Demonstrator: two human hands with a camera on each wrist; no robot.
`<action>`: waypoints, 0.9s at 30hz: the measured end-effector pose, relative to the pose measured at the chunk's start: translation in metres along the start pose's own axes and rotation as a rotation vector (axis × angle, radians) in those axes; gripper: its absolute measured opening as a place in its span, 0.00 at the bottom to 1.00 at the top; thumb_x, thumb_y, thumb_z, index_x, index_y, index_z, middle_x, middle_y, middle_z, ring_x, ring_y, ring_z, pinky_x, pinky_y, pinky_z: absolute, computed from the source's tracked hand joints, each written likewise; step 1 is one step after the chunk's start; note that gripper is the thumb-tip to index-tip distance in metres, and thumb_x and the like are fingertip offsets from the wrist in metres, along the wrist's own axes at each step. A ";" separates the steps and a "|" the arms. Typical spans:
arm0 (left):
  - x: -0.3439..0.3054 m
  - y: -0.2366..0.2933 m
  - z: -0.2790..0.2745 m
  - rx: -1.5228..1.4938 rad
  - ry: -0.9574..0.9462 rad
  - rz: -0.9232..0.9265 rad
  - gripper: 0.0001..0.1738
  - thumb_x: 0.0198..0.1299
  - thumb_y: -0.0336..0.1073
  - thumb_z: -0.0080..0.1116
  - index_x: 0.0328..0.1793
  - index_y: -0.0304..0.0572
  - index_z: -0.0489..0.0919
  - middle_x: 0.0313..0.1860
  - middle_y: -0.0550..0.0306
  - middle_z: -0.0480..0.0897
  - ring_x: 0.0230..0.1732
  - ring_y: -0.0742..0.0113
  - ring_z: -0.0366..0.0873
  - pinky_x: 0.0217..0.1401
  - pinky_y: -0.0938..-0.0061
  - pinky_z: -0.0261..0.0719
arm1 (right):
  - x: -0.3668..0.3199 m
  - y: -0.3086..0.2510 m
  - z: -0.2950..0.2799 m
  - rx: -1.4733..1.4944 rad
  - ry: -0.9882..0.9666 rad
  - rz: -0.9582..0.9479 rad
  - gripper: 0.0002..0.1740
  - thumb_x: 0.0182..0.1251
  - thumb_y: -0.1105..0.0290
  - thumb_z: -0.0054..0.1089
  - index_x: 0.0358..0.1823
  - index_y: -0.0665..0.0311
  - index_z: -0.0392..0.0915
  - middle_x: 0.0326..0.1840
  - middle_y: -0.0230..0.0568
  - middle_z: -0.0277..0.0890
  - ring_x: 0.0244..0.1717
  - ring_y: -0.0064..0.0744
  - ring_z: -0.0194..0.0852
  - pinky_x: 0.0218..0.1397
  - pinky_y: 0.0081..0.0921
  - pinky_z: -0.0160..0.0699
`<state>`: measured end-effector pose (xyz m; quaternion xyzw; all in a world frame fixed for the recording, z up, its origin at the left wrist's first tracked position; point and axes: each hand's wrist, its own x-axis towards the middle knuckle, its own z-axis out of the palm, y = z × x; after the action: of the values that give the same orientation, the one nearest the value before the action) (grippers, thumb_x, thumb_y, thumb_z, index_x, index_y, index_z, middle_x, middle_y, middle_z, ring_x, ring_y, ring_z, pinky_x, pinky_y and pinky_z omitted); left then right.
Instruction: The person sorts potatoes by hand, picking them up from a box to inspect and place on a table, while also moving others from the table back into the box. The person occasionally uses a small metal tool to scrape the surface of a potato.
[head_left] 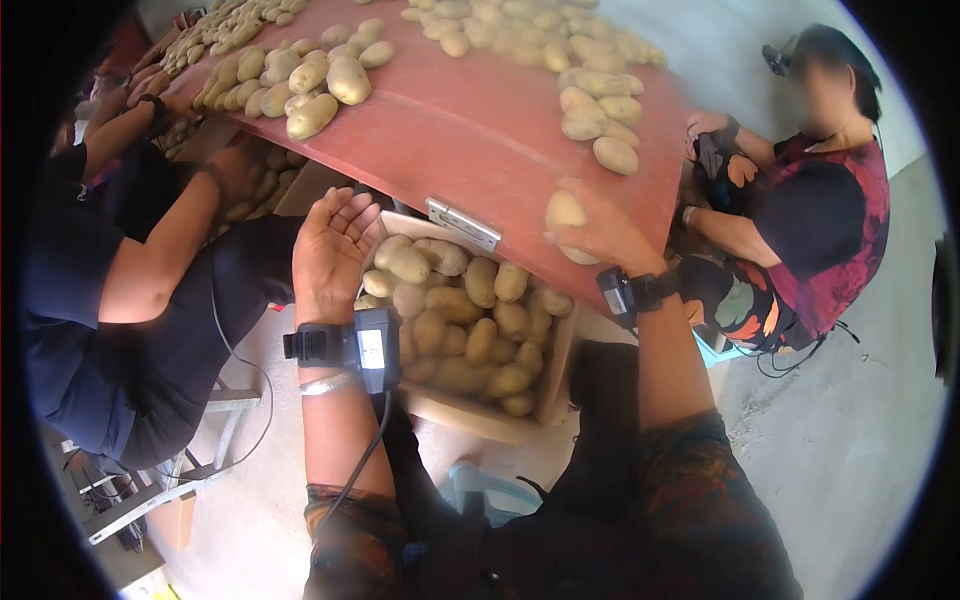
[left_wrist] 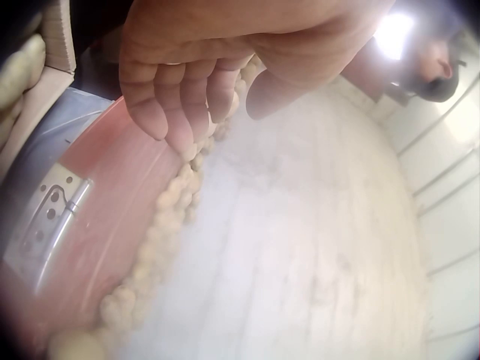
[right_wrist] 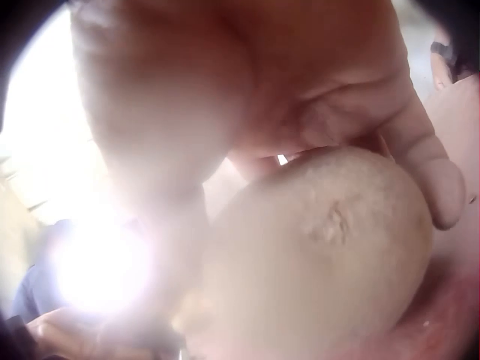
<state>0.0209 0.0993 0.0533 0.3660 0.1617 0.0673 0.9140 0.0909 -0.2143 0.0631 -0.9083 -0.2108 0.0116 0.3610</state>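
Only the right wrist view shows the right hand (right_wrist: 247,90) wrapped round a potato (right_wrist: 322,255); the left hand (head_left: 328,250) hangs slack, palm up, beside the red table (head_left: 470,140) above a concrete floor (head_left: 830,420).

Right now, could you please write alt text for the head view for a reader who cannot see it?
The right hand grips a potato at the edge of a red tabletop strewn with loose potatoes; the left hand hovers palm up beside a box of potatoes.

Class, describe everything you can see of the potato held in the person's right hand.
The potato is pale beige, oval and smooth-skinned, with one small rough blemish in the right wrist view. It looks whole. The right hand grips it at the near edge of the reddish board.
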 end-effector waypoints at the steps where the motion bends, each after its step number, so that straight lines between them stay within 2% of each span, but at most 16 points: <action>1: 0.001 0.000 0.000 0.004 -0.006 0.001 0.15 0.60 0.42 0.53 0.46 0.39 0.72 0.42 0.53 0.77 0.43 0.62 0.76 0.47 0.70 0.74 | 0.000 -0.007 0.003 -0.157 -0.010 -0.027 0.37 0.45 0.59 0.67 0.57 0.70 0.67 0.52 0.53 0.71 0.54 0.40 0.70 0.56 0.29 0.67; 5: 0.005 -0.005 0.005 0.008 0.038 -0.015 0.15 0.60 0.42 0.54 0.46 0.39 0.72 0.41 0.53 0.77 0.42 0.62 0.76 0.46 0.70 0.75 | 0.007 -0.015 0.011 -0.163 -0.049 -0.026 0.40 0.43 0.62 0.69 0.59 0.68 0.65 0.54 0.52 0.69 0.56 0.41 0.68 0.58 0.30 0.66; 7: 0.008 -0.012 0.008 0.071 -0.046 -0.058 0.16 0.61 0.44 0.51 0.47 0.38 0.71 0.41 0.52 0.77 0.42 0.61 0.76 0.44 0.70 0.75 | 0.010 -0.028 0.017 0.279 0.003 0.019 0.41 0.41 0.63 0.70 0.59 0.68 0.64 0.55 0.50 0.68 0.55 0.42 0.68 0.59 0.32 0.66; 11: -0.004 -0.035 0.039 0.254 -0.132 -0.171 0.22 0.63 0.50 0.47 0.50 0.37 0.70 0.42 0.50 0.76 0.42 0.60 0.76 0.42 0.68 0.76 | 0.012 -0.049 0.033 0.479 0.052 -0.081 0.37 0.44 0.68 0.69 0.58 0.67 0.64 0.53 0.47 0.68 0.53 0.37 0.69 0.56 0.32 0.68; 13: -0.011 -0.044 0.052 0.226 -0.214 -0.426 0.28 0.64 0.57 0.43 0.53 0.37 0.68 0.43 0.47 0.76 0.42 0.58 0.76 0.43 0.66 0.77 | 0.009 -0.066 0.041 1.038 -0.007 -0.057 0.31 0.49 0.74 0.66 0.57 0.67 0.64 0.51 0.42 0.68 0.51 0.30 0.68 0.55 0.28 0.69; 14: -0.011 -0.047 0.052 0.222 -0.204 -0.424 0.28 0.64 0.57 0.43 0.53 0.37 0.68 0.43 0.47 0.76 0.42 0.58 0.76 0.43 0.66 0.77 | 0.010 -0.068 0.044 1.040 -0.017 -0.055 0.31 0.49 0.74 0.66 0.57 0.67 0.64 0.51 0.42 0.68 0.51 0.30 0.68 0.55 0.28 0.69; 16: -0.009 -0.050 0.050 0.144 -0.360 -0.447 0.31 0.63 0.59 0.43 0.56 0.36 0.67 0.45 0.46 0.76 0.42 0.57 0.77 0.44 0.66 0.78 | 0.011 -0.068 0.047 1.136 -0.087 -0.066 0.29 0.52 0.78 0.63 0.57 0.66 0.65 0.50 0.40 0.68 0.51 0.27 0.68 0.54 0.24 0.69; 17: -0.010 -0.050 0.050 0.174 -0.285 -0.389 0.29 0.63 0.56 0.45 0.55 0.36 0.68 0.45 0.46 0.76 0.42 0.59 0.77 0.44 0.68 0.79 | 0.012 -0.065 0.047 1.137 -0.093 -0.063 0.29 0.52 0.78 0.63 0.57 0.66 0.65 0.50 0.40 0.68 0.51 0.27 0.68 0.54 0.24 0.69; 18: -0.008 -0.051 0.047 0.170 -0.279 -0.390 0.29 0.63 0.56 0.45 0.55 0.36 0.68 0.45 0.46 0.76 0.42 0.59 0.77 0.44 0.68 0.79 | 0.013 -0.059 0.047 1.016 -0.133 -0.090 0.29 0.51 0.76 0.64 0.57 0.67 0.65 0.49 0.40 0.68 0.50 0.27 0.68 0.55 0.25 0.69; 19: -0.005 -0.052 0.043 0.231 -0.265 -0.301 0.26 0.63 0.52 0.47 0.54 0.36 0.70 0.44 0.48 0.77 0.41 0.61 0.77 0.43 0.69 0.79 | 0.013 -0.055 0.047 0.895 -0.172 -0.116 0.30 0.51 0.74 0.65 0.57 0.67 0.64 0.49 0.40 0.69 0.50 0.27 0.68 0.55 0.25 0.69; 20: -0.003 -0.052 0.040 0.294 -0.253 -0.212 0.23 0.63 0.49 0.49 0.52 0.37 0.71 0.43 0.49 0.77 0.41 0.63 0.77 0.42 0.69 0.79 | 0.013 -0.051 0.046 0.896 -0.174 -0.115 0.30 0.51 0.74 0.65 0.57 0.67 0.64 0.49 0.40 0.69 0.50 0.27 0.68 0.55 0.25 0.69; 22: -0.001 -0.048 0.036 0.293 -0.266 -0.212 0.20 0.62 0.46 0.50 0.51 0.37 0.72 0.42 0.51 0.78 0.41 0.64 0.77 0.43 0.70 0.79 | 0.012 -0.049 0.045 0.634 -0.230 -0.133 0.32 0.52 0.71 0.66 0.58 0.68 0.64 0.49 0.40 0.69 0.51 0.28 0.68 0.56 0.26 0.68; 23: -0.001 -0.047 0.034 0.293 -0.284 -0.212 0.17 0.61 0.42 0.52 0.50 0.37 0.73 0.42 0.52 0.78 0.41 0.66 0.77 0.43 0.71 0.79 | 0.009 -0.049 0.045 0.637 -0.228 -0.127 0.32 0.52 0.71 0.66 0.58 0.68 0.64 0.49 0.40 0.69 0.51 0.28 0.68 0.56 0.26 0.68; 27: -0.004 -0.045 0.035 0.270 -0.317 -0.207 0.18 0.61 0.41 0.53 0.51 0.36 0.72 0.41 0.52 0.78 0.41 0.65 0.77 0.45 0.71 0.78 | 0.000 -0.060 0.056 0.415 -0.242 -0.159 0.36 0.49 0.68 0.66 0.60 0.70 0.62 0.53 0.47 0.69 0.55 0.35 0.67 0.58 0.28 0.66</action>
<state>0.0290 0.0436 0.0470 0.4723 0.0603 -0.1075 0.8728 0.0592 -0.1392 0.0616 -0.7875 -0.3163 0.1348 0.5116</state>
